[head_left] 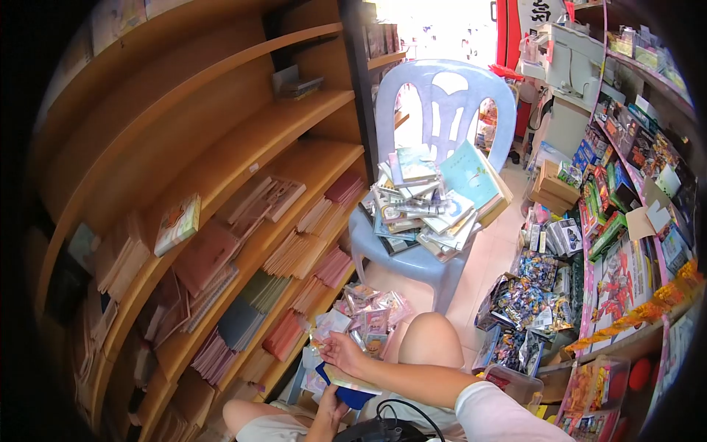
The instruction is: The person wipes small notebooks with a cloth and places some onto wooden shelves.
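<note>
Low in the middle, my left hand (pixel 331 407) is closed around the near end of a thin, pale book (pixel 352 380). Dark blue, cloth-like material (pixel 358 399) shows below and beside the book. Just above it is my right hand (pixel 343 353), its fingers curled in a pinch; what they hold is too small to make out. Clear-wrapped packets (pixel 374 313) lie in a pile on the floor past my right hand. My bent knee (pixel 431 340) is right of the hands.
A blue plastic chair (pixel 390 70) bears a heap of books and notebooks (pixel 423 199). Wooden shelves (pixel 294 166) with notebooks line the left. To the right are boxed toys (pixel 607 236), bins of foil packets (pixel 534 302) and a cardboard box (pixel 554 186).
</note>
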The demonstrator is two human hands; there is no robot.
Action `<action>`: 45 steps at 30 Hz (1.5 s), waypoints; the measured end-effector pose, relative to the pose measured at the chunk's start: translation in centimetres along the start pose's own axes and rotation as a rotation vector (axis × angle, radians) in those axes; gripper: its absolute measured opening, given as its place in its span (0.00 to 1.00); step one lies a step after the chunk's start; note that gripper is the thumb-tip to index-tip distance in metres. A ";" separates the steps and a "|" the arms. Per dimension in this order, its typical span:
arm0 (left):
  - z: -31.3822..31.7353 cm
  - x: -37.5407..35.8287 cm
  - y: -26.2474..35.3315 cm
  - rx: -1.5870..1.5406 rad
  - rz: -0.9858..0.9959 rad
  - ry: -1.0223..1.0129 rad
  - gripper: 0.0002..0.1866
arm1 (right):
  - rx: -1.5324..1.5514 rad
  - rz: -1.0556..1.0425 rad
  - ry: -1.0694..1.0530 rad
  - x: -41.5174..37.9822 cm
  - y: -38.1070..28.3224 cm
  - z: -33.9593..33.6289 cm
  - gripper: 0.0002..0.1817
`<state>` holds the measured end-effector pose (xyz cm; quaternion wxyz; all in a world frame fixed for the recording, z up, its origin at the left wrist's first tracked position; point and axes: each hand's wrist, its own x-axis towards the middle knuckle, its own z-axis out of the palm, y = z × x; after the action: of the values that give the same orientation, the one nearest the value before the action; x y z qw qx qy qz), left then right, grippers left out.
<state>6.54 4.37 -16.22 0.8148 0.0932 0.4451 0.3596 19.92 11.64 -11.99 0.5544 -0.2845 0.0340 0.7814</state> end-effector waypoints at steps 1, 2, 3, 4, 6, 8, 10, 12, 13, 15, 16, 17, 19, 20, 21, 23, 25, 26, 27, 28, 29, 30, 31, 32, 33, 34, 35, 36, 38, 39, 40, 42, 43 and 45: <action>0.3 0.0 0.1 -0.017 0.012 -0.024 0.24 | 0.012 0.014 -0.012 -0.3 -0.4 0.2 0.15; 1.5 -0.6 0.3 -0.036 0.024 -0.047 0.24 | 0.022 0.028 -0.024 -0.6 -0.8 0.2 0.15; 2.8 -1.3 0.4 -0.027 0.050 -0.010 0.24 | 0.001 0.008 -0.063 -0.8 -1.1 0.1 0.15; 3.8 -1.2 0.6 -0.006 0.050 0.020 0.23 | -0.065 -0.022 -0.052 -1.0 -1.3 -0.3 0.16; 5.1 -1.3 0.9 0.037 0.049 0.085 0.22 | -0.195 -0.076 -0.027 -0.9 -1.7 -1.2 0.17; 5.3 -0.2 0.9 0.034 0.040 0.048 0.19 | -0.494 -0.262 0.044 1.0 -2.0 -2.7 0.26; 5.3 0.4 1.0 0.029 0.124 0.123 0.18 | -0.478 -0.221 -0.046 -1.0 -3.2 -2.8 0.29; 5.0 0.7 1.8 -0.005 0.233 0.141 0.21 | -0.493 -0.178 -0.085 -2.0 -3.3 -3.4 0.24; 4.4 1.3 1.8 0.006 0.286 0.186 0.21 | -0.500 -0.156 -0.105 -2.6 -3.3 -3.7 0.23; 3.0 2.4 1.7 0.061 0.434 0.240 0.23 | -1.167 -0.155 -0.080 -7.6 -4.4 -1.6 0.24; 2.9 2.2 1.6 0.074 0.447 0.229 0.22 | -1.498 -0.151 -0.066 -9.4 -4.9 -0.9 0.25; 2.8 2.0 1.6 0.089 0.459 0.219 0.22 | -1.378 -0.091 -0.036 -8.9 -4.2 -2.4 0.27; 2.5 1.8 1.7 0.103 0.459 0.223 0.23 | -1.364 -0.126 0.040 -10.2 -4.9 -2.0 0.25; 1.9 2.0 2.0 0.069 0.448 0.216 0.24 | -1.358 -0.140 0.077 -11.0 -5.6 -1.8 0.25; 0.8 2.6 2.6 0.035 0.437 0.210 0.25 | -1.338 -0.185 0.079 -11.1 -6.6 -2.3 0.23; 1.4 0.9 4.3 0.034 0.470 0.203 0.27 | -1.291 -0.326 0.179 -13.2 -9.3 -1.6 0.23; 0.2 0.8 6.2 -0.018 0.424 0.195 0.26 | -1.297 -0.383 0.333 -15.2 -13.1 -1.3 0.22; -0.1 0.4 7.1 -0.053 0.422 0.180 0.25 | -1.228 -0.432 0.369 -16.6 -14.8 -0.6 0.21; 0.2 -0.4 8.0 0.008 0.480 0.184 0.20 | -1.157 -0.479 0.403 -17.8 -16.4 0.1 0.20; -1.1 0.3 8.8 -0.014 0.473 0.164 0.19 | -1.062 -0.562 0.434 -17.8 -18.3 -0.4 0.17; -0.6 -0.8 9.8 -0.002 0.492 0.157 0.20 | -0.925 -0.738 0.418 -17.7 -19.9 -1.6 0.14; 0.3 -2.4 10.9 0.011 0.511 0.151 0.22 | -0.858 -0.742 0.487 -19.5 -21.5 0.1 0.13; 0.7 -3.3 11.8 0.030 0.524 0.140 0.19 | -0.761 -0.804 0.538 -19.5 -23.5 -0.4 0.13; 0.7 -4.0 12.7 0.026 0.490 0.139 0.17 | -0.670 -0.854 0.544 -19.6 -25.6 -0.8 0.14; 0.0 -4.0 13.3 0.045 0.475 0.114 0.16 | -0.650 -0.922 0.555 -19.7 -27.4 -0.6 0.16; -0.9 -4.0 13.9 0.064 0.460 0.089 0.15 | -0.608 -0.961 0.566 -19.5 -29.4 -0.9 0.17; -2.2 -3.2 14.2 0.032 0.451 0.139 0.15 | -0.514 -0.965 0.580 -19.4 -31.3 -0.8 0.17; -2.7 -3.2 14.3 -0.027 0.408 0.151 0.15 | -0.488 -0.976 0.562 -19.0 -33.2 -1.2 0.17; -3.5 -3.1 14.4 -0.145 0.324 0.175 0.15 | -0.474 -1.028 0.597 -17.6 -36.5 -1.3 0.19; -4.2 -2.5 14.3 -0.190 0.291 0.208 0.15 | -0.488 -1.000 0.541 -16.9 -38.1 -1.8 0.19; -4.5 -2.0 14.1 -0.183 0.307 0.195 0.15 | -0.501 -0.971 0.482 -16.0 -39.7 -2.5 0.20; -5.0 -0.9 13.7 -0.171 0.343 0.174 0.14 | -0.499 -0.894 0.469 -14.5 -41.6 -2.2 0.23; -4.7 -0.8 13.7 -0.157 0.329 0.164 0.13 | -0.485 -0.845 0.517 -13.6 -42.0 -1.8 0.26; -4.4 -1.0 13.4 -0.156 0.309 0.182 0.14 | -0.487 -0.812 0.620 -11.7 -42.6 -2.6 0.32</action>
<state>-4.01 12.65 -11.79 0.7111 0.0642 0.4680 0.5207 61.30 17.11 2.62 0.6931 -0.6105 -0.0982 0.3705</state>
